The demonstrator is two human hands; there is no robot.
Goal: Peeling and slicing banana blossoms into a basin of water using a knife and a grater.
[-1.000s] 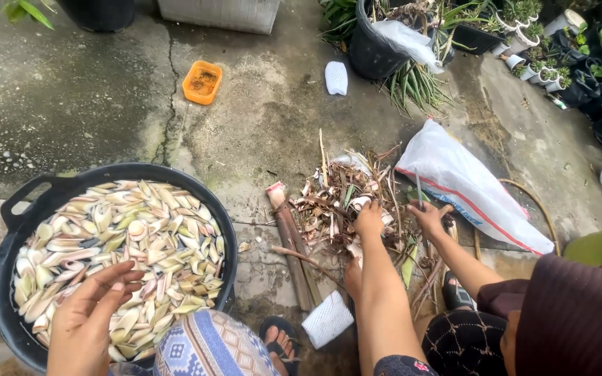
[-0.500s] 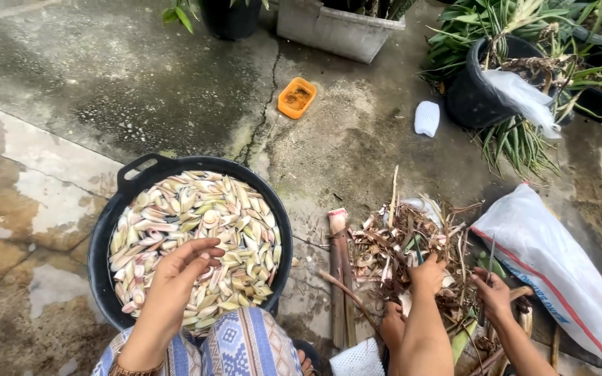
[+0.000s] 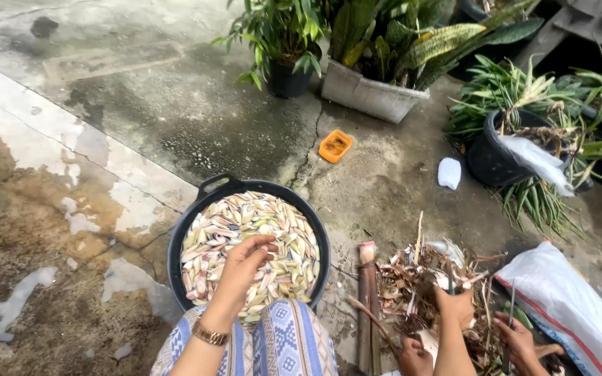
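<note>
While left hand (image 3: 245, 261) rests loose on one black tub's (image 3: 179, 244) sliced petals (image 3: 294, 240), right hand unseen.

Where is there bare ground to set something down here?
Left of the black basin, open wet concrete. Also between the basin and the orange tray. Crowded right of the basin: dry husks, white sack, potted plants.

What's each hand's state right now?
Left hand: fingers curled on the pale pieces in the black tub; grip cannot be told.
Right hand: not in view.
</note>
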